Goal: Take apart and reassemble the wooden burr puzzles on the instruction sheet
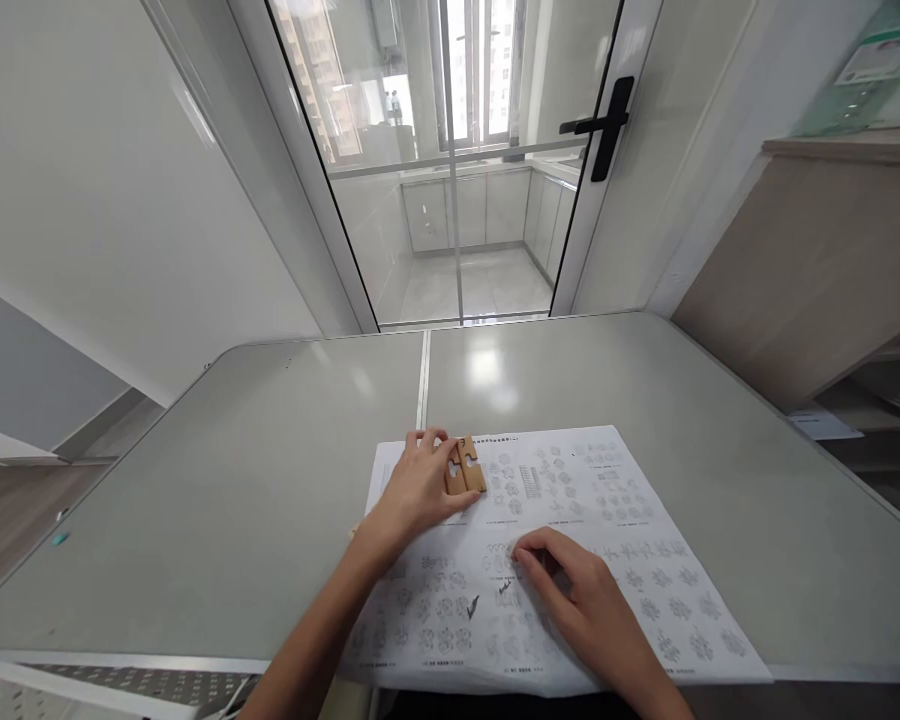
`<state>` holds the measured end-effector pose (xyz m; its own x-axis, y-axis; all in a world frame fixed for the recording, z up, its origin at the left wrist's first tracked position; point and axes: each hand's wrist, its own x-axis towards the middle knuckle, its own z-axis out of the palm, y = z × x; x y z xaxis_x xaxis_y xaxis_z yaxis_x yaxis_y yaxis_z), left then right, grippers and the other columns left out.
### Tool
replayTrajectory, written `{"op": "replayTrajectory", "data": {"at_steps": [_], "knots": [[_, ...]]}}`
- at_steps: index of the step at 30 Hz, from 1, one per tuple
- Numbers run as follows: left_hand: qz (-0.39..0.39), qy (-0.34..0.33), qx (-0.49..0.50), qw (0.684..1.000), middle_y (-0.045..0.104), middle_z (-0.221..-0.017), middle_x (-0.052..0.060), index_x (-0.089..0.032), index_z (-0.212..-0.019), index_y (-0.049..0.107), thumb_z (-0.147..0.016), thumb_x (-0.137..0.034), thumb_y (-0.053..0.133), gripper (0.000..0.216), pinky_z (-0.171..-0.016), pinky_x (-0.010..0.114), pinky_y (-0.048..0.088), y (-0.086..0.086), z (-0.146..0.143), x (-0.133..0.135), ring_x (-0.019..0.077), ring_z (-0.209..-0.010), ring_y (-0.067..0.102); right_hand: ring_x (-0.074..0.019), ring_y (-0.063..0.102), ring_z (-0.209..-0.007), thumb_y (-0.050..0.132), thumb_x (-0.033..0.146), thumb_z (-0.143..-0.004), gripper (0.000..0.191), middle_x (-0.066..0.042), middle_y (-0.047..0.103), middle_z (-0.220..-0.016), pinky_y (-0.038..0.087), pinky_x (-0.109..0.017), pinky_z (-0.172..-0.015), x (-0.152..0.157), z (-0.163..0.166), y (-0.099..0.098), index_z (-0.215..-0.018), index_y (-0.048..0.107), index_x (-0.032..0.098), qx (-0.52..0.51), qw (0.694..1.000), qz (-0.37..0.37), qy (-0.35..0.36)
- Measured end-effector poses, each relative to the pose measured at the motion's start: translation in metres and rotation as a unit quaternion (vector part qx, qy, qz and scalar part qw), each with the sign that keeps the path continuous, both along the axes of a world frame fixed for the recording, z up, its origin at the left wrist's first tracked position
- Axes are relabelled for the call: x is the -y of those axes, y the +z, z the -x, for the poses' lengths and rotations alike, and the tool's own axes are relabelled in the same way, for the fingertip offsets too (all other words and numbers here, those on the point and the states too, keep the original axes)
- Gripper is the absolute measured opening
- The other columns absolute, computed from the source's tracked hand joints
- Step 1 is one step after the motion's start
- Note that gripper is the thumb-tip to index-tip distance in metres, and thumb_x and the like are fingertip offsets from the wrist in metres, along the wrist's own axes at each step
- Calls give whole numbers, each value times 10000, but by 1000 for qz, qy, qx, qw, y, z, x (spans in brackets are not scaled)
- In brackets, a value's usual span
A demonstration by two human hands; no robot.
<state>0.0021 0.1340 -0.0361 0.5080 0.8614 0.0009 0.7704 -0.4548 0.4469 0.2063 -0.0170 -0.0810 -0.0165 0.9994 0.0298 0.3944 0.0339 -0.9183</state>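
A large white printed sheet [630,520] covered in small diagrams lies on the grey table [270,480]. On its upper left part rest flat wooden puzzle pieces [466,467], joined side by side. My left hand [420,485] lies beside them, fingers curled against their left edge and touching them. My right hand [577,590] rests lower on the sheet, fingers bent with the fingertips pressed on the paper near two small check marks [487,598]; nothing shows in it.
The table has a centre seam [422,380] and ends close to a glass door [450,160] with a black handle [607,125]. A wooden cabinet [817,270] with shelves stands at the right. White wall at the left.
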Motion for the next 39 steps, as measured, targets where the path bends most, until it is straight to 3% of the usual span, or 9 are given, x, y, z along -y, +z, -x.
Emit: {"op": "replayTrajectory", "data": {"at_steps": [9, 15, 19, 25, 30, 34, 39], "knots": [[39, -73, 26, 996, 545, -1427, 143, -245, -1375, 598, -763, -456, 877, 705, -1026, 565, 560, -2, -26, 29, 386, -1304, 500, -206, 675, -775, 493, 465, -1088, 326, -43, 739, -885, 528, -291, -691, 1, 2, 4, -964, 690, 237, -15, 1000, -20, -18], [56, -115, 75, 989, 492, -1505, 154, -278, -1519, 470, -757, -390, 919, 891, -1112, 589, 527, -12, -27, 48, 387, -1416, 461, -202, 672, -782, 496, 433, -1092, 270, -40, 708, -935, 534, -300, -681, 2, 2, 0, -978, 653, 245, -14, 997, -33, -70], [45, -116, 115, 986, 420, -1593, 152, -337, -1598, 348, -763, -311, 930, 1019, -1157, 599, 503, -22, -20, 58, 385, -1489, 431, -240, 681, -984, 502, 392, -1082, 197, -71, 673, -1125, 581, -355, -814, 1, 1, -8, -1095, 652, 266, 27, 991, -78, -102], [-15, -80, 137, 987, 493, -1551, 143, -324, -1598, 349, -792, -274, 909, 983, -1180, 608, 489, -30, -10, 70, 373, -1458, 491, -323, 556, -1329, 526, 347, -1057, 307, -110, 567, -1403, 541, -525, -1067, 0, 1, -21, -1350, 604, 303, 124, 973, -119, -156], [-41, -69, 131, 988, 542, -1540, 138, -297, -1592, 360, -842, -288, 863, 903, -1195, 608, 473, -37, -4, 76, 354, -1446, 520, -342, 505, -1402, 507, 309, -1063, 429, -111, 565, -1507, 479, -590, -1133, -4, 4, -30, -1491, 530, 299, 203, 957, -157, -133], [-50, -59, 117, 990, 508, -1590, 127, -276, -1587, 357, -883, -239, 794, 830, -1225, 576, 453, -39, -2, 84, 324, -1488, 483, -348, 501, -1409, 491, 305, -1069, 434, -114, 575, -1511, 466, -612, -1132, -7, 4, -33, -1501, 518, 288, 230, 951, -165, -126], [-81, -48, 90, 991, 474, -1635, 123, -261, -1630, 310, -949, -169, 633, 759, -1220, 539, 469, -42, 0, 96, 301, -1514, 462, -340, 537, -1344, 525, 346, -1058, 313, -122, 601, -1420, 512, -579, -1088, -7, 5, -29, -1352, 601, 272, 210, 956, -139, -148]]}}
